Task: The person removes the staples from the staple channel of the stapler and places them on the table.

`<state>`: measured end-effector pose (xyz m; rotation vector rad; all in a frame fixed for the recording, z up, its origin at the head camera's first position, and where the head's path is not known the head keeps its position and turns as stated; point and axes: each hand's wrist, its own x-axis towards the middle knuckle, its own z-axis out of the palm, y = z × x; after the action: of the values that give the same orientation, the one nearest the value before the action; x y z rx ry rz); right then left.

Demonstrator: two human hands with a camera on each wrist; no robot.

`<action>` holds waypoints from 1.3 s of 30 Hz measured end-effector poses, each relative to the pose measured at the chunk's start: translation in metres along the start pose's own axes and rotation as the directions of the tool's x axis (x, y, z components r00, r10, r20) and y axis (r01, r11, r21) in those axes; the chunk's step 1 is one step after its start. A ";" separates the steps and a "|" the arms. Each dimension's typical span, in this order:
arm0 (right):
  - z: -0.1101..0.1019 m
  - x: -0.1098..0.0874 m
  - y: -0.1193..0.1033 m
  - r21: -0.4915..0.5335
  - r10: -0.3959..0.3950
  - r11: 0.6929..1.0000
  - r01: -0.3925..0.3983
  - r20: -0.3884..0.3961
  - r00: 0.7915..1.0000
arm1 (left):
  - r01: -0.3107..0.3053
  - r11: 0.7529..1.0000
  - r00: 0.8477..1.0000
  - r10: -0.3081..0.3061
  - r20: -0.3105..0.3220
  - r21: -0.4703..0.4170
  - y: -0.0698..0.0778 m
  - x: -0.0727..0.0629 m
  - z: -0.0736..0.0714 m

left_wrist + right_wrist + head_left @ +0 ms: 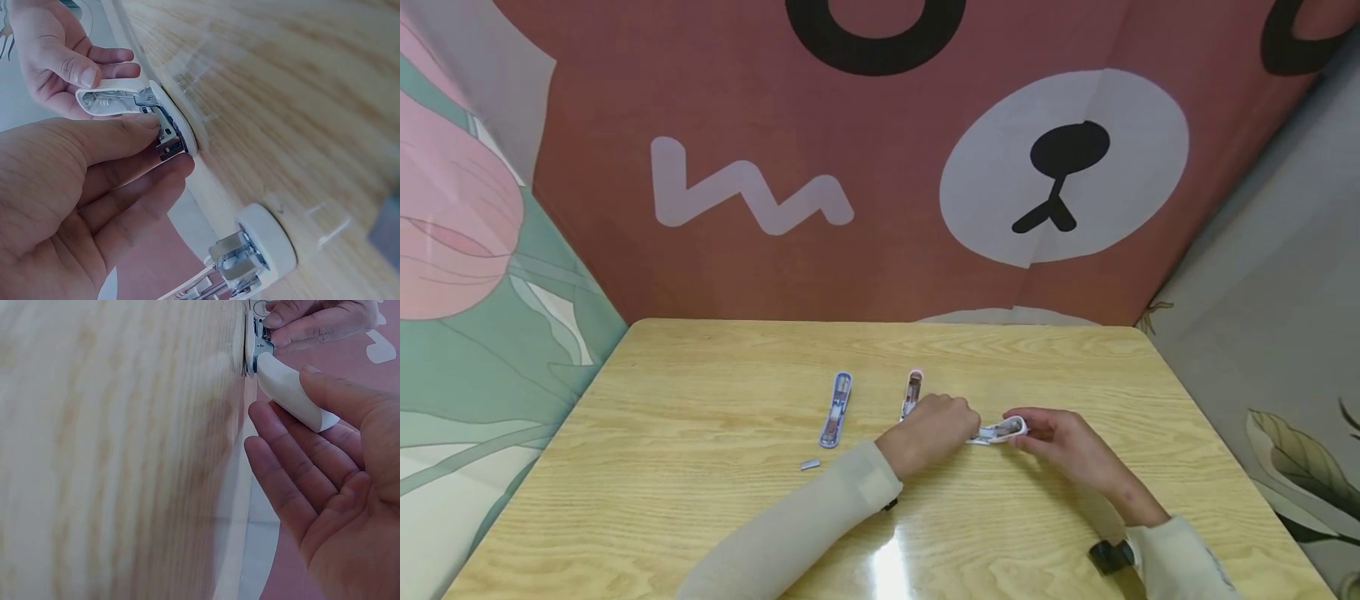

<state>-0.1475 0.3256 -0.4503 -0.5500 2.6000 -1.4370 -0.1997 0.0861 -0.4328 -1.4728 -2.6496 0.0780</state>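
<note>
A white stapler (109, 100), its top lever swung far back from its base, stands on the table between both hands. My left hand (934, 429) pinches its metal staple channel (167, 132) between thumb and fingers. At the other end my right hand (1070, 442) holds the white lever (287, 390), thumb on one side and fingers on the other. Just beyond the left hand lies an opened stapler with a pinkish rim (914, 385), its near part hidden by that hand in the head view.
A blue opened stapler (837, 410) lies left of the hands. Near its lower end is a small grey strip of staples (809, 464). The wooden table (700, 367) meets a printed red-brown wall covering (760, 283) at its far edge.
</note>
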 end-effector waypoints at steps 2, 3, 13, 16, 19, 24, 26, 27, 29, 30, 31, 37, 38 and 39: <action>0.000 0.000 0.000 0.000 0.007 1.000 -0.007 0.007 1.000 | 0.002 1.000 1.000 -0.002 0.009 -0.002 0.000 0.000 0.000; 0.000 -0.001 0.000 -0.003 0.011 1.000 -0.011 0.007 1.000 | 0.002 1.000 1.000 -0.002 0.012 0.000 0.000 0.000 0.001; -0.001 -0.002 -0.002 -0.030 0.039 0.999 -0.038 0.001 0.999 | -0.025 0.999 1.000 0.026 0.010 -0.024 -0.004 -0.002 0.002; -0.001 -0.003 -0.002 -0.040 0.047 0.998 -0.047 -0.001 0.999 | -0.037 0.998 0.999 0.038 0.008 -0.052 -0.006 -0.003 0.002; -0.002 -0.004 -0.001 -0.043 0.054 0.998 -0.054 -0.002 0.999 | -0.046 0.996 0.999 0.047 0.009 -0.072 -0.007 -0.004 0.003; -0.002 -0.004 -0.001 -0.060 0.057 0.997 -0.058 -0.010 0.998 | -0.050 0.996 0.999 0.050 0.000 -0.078 -0.008 -0.006 0.004; -0.002 -0.005 -0.002 -0.068 0.057 0.996 -0.058 -0.014 0.998 | -0.048 0.995 0.999 0.047 -0.010 -0.083 -0.009 -0.007 0.005; -0.001 -0.005 -0.002 -0.071 0.058 0.996 -0.058 -0.016 0.998 | -0.047 0.995 0.999 0.046 -0.017 -0.084 -0.009 -0.007 0.005; -0.001 -0.005 -0.003 -0.076 0.059 0.995 -0.060 -0.018 0.998 | -0.047 0.995 0.999 0.044 -0.032 -0.088 -0.009 -0.008 0.006; -0.001 -0.005 -0.003 -0.079 0.060 0.995 -0.061 -0.019 0.998 | -0.047 0.995 0.998 0.043 -0.040 -0.092 -0.009 -0.008 0.006; -0.001 -0.005 -0.003 -0.083 0.062 0.995 -0.063 -0.019 0.998 | -0.049 0.994 0.998 0.044 -0.048 -0.094 -0.010 -0.008 0.007; -0.001 -0.005 -0.002 -0.101 0.045 0.994 -0.047 -0.019 0.999 | -0.054 0.994 0.997 0.048 -0.064 -0.093 -0.010 -0.008 0.006; -0.001 -0.005 -0.002 -0.099 0.041 0.994 -0.043 -0.017 0.999 | -0.054 0.994 0.997 0.048 -0.063 -0.093 -0.010 -0.008 0.006; -0.001 -0.005 -0.002 -0.095 0.038 0.995 -0.039 -0.015 0.999 | -0.055 0.994 0.997 0.049 -0.062 -0.091 -0.010 -0.008 0.006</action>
<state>-0.1429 0.3272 -0.4485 -0.5000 2.6851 -1.3158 -0.2044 0.0739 -0.4382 -1.5463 -2.6010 -0.0845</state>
